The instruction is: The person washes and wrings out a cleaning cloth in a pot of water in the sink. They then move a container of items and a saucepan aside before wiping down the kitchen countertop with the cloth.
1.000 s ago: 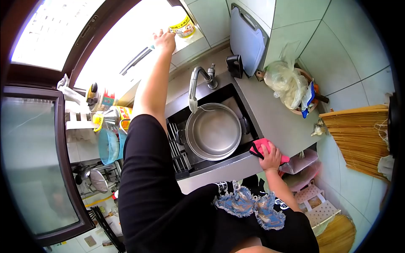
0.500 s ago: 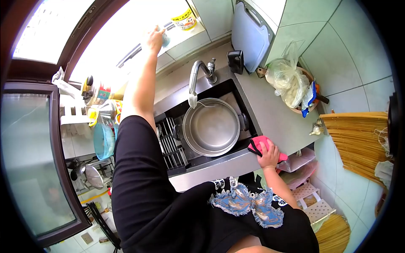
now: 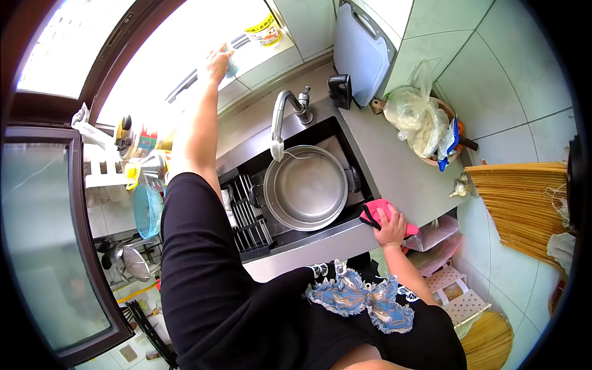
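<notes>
At the bright window sill [image 3: 280, 47], my left hand [image 3: 217, 63] is closed on a small light blue item [image 3: 232, 67], partly hidden by the fingers. A tub with a yellow label [image 3: 265, 32] stands to the right of that hand. My right hand [image 3: 390, 228] grips a pink cloth [image 3: 378, 211] with black trim at the sink's front right corner. Between my arms, a wide steel pot [image 3: 306, 188] sits in the dark sink [image 3: 333, 131], under the curved faucet [image 3: 279, 123].
A black rack [image 3: 251, 216] lies across the sink's left part. Behind the counter lean blue cutting boards [image 3: 364, 55]. A basket with plastic bags [image 3: 419, 120] stands on the right counter [image 3: 407, 179]. Bottles and a blue basin [image 3: 148, 211] are at the left, beside an open window pane [image 3: 43, 234].
My left hand has moved left along the sill, away from the labelled tub, with the light blue item. My right hand stays on the pink cloth. The whole view has shifted slightly.
</notes>
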`<state>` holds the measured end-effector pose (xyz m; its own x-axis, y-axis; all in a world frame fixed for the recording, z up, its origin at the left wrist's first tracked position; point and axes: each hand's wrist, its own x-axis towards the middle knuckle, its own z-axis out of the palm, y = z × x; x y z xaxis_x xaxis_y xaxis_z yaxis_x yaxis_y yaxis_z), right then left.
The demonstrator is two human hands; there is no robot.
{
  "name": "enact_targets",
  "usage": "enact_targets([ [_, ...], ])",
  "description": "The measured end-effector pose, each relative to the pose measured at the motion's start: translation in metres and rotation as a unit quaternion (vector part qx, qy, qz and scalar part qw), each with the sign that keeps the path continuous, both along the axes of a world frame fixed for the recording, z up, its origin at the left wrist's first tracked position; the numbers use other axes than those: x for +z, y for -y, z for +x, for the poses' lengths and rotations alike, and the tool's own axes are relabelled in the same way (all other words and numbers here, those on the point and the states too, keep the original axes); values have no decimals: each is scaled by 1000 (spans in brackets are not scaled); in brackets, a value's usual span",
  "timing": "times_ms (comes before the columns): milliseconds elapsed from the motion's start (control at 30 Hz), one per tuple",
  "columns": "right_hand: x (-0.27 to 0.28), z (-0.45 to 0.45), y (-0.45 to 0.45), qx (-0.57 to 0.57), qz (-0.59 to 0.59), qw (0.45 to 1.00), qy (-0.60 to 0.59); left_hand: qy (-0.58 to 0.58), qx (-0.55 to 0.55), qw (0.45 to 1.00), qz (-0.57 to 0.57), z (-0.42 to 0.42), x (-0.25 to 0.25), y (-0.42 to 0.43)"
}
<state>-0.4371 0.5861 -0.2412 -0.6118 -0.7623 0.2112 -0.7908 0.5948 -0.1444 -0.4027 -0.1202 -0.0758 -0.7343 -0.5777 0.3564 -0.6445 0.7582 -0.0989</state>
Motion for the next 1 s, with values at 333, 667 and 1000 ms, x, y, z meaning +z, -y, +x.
enact_targets([
  [333,-1,-1,-1,0,7,1000,10,119,-6,992,-33,41,-15,46],
  [667,-4,-3,-3,-3,8,1000,9,188,55,975,101,-6,-10,65],
  [1000,1,1,-3,-5,-2,1000,17,-140,51,964,222,-117,81,0],
])
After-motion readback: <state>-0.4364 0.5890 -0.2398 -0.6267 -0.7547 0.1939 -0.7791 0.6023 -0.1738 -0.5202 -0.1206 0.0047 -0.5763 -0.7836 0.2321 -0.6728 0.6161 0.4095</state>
